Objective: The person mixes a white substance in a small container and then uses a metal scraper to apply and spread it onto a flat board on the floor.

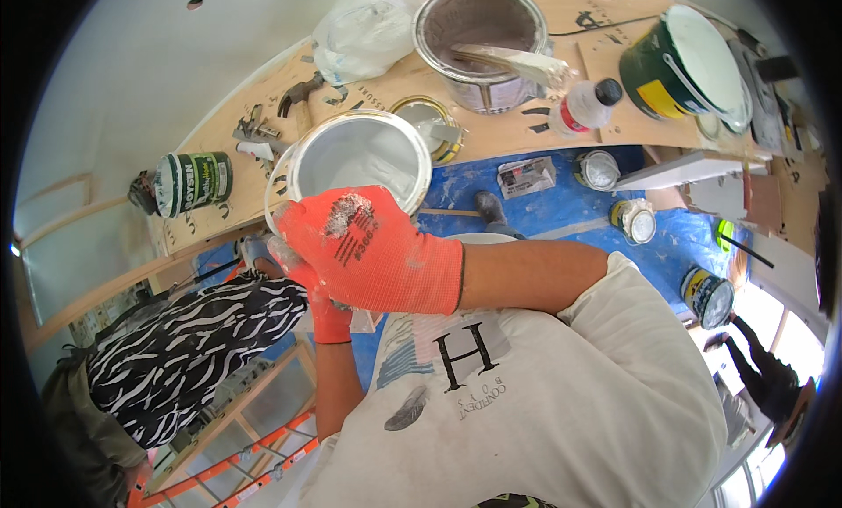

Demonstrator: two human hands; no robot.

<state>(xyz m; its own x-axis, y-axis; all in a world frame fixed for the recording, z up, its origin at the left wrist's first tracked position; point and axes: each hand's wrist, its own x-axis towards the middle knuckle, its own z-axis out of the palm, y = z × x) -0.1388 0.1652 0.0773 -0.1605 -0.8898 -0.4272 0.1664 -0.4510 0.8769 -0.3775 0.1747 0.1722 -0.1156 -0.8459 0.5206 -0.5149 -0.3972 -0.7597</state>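
Observation:
My right hand (377, 249), in an orange coated glove, is closed and lies over my left hand (329, 311), which is gloved alike and mostly covered. Their fingers are bunched together at the near side of an open white-lined pail (351, 148) with pale material inside; whatever they grip is hidden. Behind the pail stand a large open can (478, 21) with a coated brush (517, 62) across it and a yellow-rimmed tin (421, 122). A hammer (301, 104) lies to the left, near a green container (193, 183).
A bottle (579, 104) and a green bucket (649, 78) stand rightward on the plywood bench (246, 122). Blue floor sheeting (544, 218) holds several cans. A person in patterned cloth (175, 359) is at lower left, another person (772, 385) far right. An orange ladder (219, 473) lies low left.

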